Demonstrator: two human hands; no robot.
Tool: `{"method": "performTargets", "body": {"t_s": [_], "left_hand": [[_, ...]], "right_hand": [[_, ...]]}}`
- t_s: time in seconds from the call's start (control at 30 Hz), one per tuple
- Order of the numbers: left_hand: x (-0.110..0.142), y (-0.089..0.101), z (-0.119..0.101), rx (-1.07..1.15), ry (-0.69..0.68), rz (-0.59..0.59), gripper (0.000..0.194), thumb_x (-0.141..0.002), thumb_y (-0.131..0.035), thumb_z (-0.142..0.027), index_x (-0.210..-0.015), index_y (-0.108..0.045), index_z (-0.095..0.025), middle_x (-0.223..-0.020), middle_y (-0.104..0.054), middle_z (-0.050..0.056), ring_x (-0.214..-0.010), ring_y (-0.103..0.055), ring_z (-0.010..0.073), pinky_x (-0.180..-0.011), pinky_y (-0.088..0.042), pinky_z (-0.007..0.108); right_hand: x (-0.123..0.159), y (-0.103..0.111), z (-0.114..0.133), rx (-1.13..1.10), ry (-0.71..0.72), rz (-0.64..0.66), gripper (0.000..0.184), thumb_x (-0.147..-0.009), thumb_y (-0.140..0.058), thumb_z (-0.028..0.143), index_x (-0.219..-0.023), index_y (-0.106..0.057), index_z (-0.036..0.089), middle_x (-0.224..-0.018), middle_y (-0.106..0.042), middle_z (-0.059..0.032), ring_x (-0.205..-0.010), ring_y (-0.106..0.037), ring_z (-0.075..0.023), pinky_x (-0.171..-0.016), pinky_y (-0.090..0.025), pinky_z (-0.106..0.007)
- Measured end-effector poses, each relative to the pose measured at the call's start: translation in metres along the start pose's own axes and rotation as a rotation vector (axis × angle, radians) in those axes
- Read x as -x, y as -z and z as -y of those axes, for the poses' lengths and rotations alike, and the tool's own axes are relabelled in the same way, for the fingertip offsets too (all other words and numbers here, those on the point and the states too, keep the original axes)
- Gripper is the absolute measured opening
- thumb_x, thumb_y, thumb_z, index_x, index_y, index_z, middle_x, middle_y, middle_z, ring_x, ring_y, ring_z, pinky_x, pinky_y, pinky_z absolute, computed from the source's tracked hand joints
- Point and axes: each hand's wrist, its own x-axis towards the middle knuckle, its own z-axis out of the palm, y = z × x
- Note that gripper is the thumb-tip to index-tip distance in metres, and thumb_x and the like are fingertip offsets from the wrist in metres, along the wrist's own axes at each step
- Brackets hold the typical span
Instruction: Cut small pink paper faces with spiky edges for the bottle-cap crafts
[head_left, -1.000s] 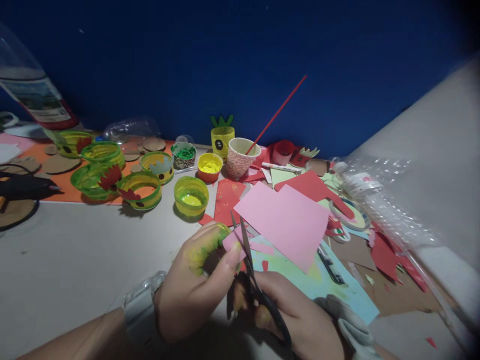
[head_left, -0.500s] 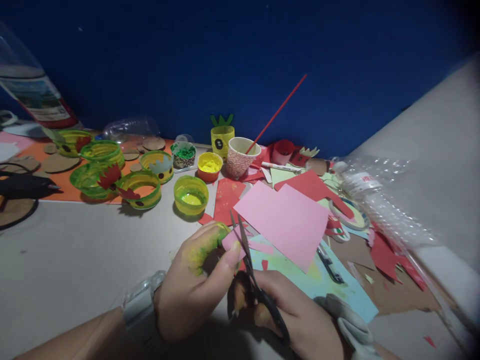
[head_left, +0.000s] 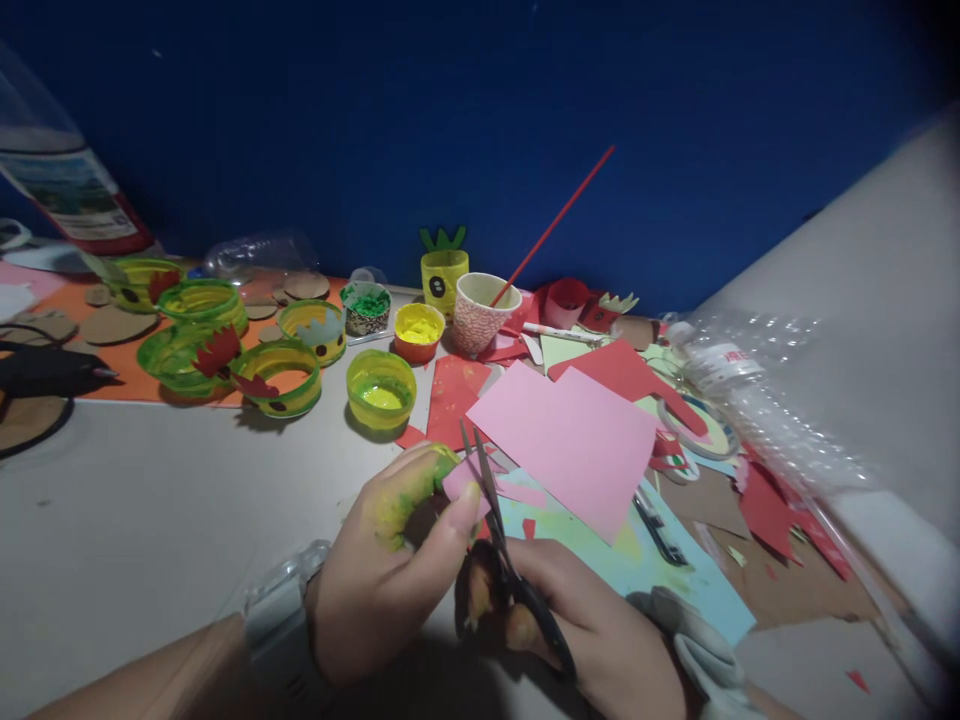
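Small pink piece: We find the small pink piece (head_left: 456, 488) above the desk (head_left: 150, 520), between thumb and fingers of the left hand (head_left: 409, 560).
Left grip: Thumb and fingers are together, clamped on the small pink piece; paint marks the index finger.
Right grip: The right hand (head_left: 581, 620) is closed round the handles of the scissors (head_left: 491, 490), whose blades stand a little apart across the small pink piece.
Change over the last second: We detect almost none; both hands keep their places, and the blade tips seem only slightly nearer each other. We judge that the cutting has barely advanced, though the cut edge is too small to tell.
Desk, right: A larger pink sheet (head_left: 570, 450) lies partly over a pale blue sheet (head_left: 705, 598), among red scraps, a pen (head_left: 658, 530) and clear plastic (head_left: 795, 425).
Desk, left: We see green-and-yellow rings, one at the front (head_left: 311, 395), on and beside an orange sheet (head_left: 124, 385).
Desk, rear: A cup of yellow paint (head_left: 418, 350) stands near a patterned cup (head_left: 480, 318) holding a red stick (head_left: 559, 225).
Room: A dark blue wall (head_left: 337, 120) rises behind.
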Motion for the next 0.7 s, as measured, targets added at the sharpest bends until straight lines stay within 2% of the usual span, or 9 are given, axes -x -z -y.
{"method": "performTargets", "body": {"t_s": [0.13, 0.33, 0.53, 0.7], "left_hand": [[0.0007, -0.0004, 0.0013, 0.023, 0.000, 0.001, 0.027, -0.098, -0.046, -0.026, -0.072, -0.046, -0.020, -0.071, -0.049, -0.002, -0.073, -0.051, 0.0124, -0.066, -0.039, 0.025], [0.0027, -0.0008, 0.0009, 0.033, 0.019, 0.004, 0.028, -0.098, -0.046, -0.028, -0.072, -0.045, -0.020, -0.072, -0.049, -0.001, -0.081, -0.053, 0.0143, -0.066, -0.039, 0.025], [0.0026, -0.0004, 0.0010, 0.015, 0.000, -0.001, 0.027, -0.099, -0.045, -0.028, -0.073, -0.046, -0.020, -0.072, -0.049, -0.002, -0.073, -0.050, 0.0120, -0.065, -0.038, 0.024], [0.0022, 0.0000, 0.0013, 0.036, 0.011, 0.004, 0.027, -0.098, -0.046, -0.027, -0.072, -0.045, -0.020, -0.072, -0.048, -0.002, -0.077, -0.051, 0.0122, -0.066, -0.038, 0.024]], "right_hand": [[-0.0006, 0.0014, 0.0001, 0.015, 0.018, 0.000, 0.057, -0.084, -0.051, 0.071, -0.076, -0.060, 0.015, -0.071, -0.052, 0.0005, -0.065, -0.047, -0.0136, -0.062, -0.037, -0.024], [-0.0001, 0.0019, 0.0008, 0.018, 0.009, 0.013, 0.055, -0.085, -0.051, 0.070, -0.077, -0.056, 0.016, -0.071, -0.052, 0.0003, -0.065, -0.046, -0.0138, -0.062, -0.037, -0.024], [-0.0002, 0.0012, 0.0011, 0.020, 0.004, 0.017, 0.054, -0.084, -0.051, 0.070, -0.079, -0.056, 0.016, -0.071, -0.053, 0.0002, -0.065, -0.048, -0.0143, -0.063, -0.038, -0.024], [-0.0006, 0.0013, 0.0026, 0.000, 0.003, 0.006, 0.055, -0.083, -0.052, 0.070, -0.078, -0.057, 0.016, -0.070, -0.052, 0.0007, -0.064, -0.047, -0.0138, -0.062, -0.037, -0.024]]}}
